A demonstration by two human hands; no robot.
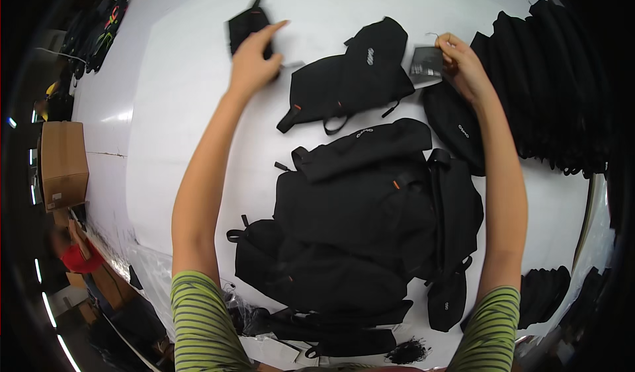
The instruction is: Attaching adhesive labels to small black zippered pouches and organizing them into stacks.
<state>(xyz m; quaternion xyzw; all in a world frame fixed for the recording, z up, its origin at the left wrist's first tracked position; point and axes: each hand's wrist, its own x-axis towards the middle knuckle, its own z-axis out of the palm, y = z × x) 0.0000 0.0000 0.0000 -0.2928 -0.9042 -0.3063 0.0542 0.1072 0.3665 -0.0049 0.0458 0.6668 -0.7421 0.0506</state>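
dark tag (426,63) is in the right hand (464,70), just left of its fingertips, with thumb and forefinger closed on the upper right corner and a thin loop (432,35) showing above it. the left hand (253,60) has thumb and forefinger spread wide; its other fingers are by the small black pouch (246,25), but i cannot tell whether they grip it. a blurred grey strip (293,64) shows just beside that thumb, too smeared to identify.

to handle the tag well, the pinch should probably be kept to the corner, so that its face does not bend and the loop is free of the fingertips. the black bag (350,74) lies between the two hands, near the right fingertips, so lifting the tag over its edge looks wiser than dragging it across the cloth. for the left fingers, closing gently on the pouch's sides would likely steady it better than pressing from above, as it looks soft. the oval black case (444,115) just below the right fingers could catch a loose loop, so holding the tag high seems safest
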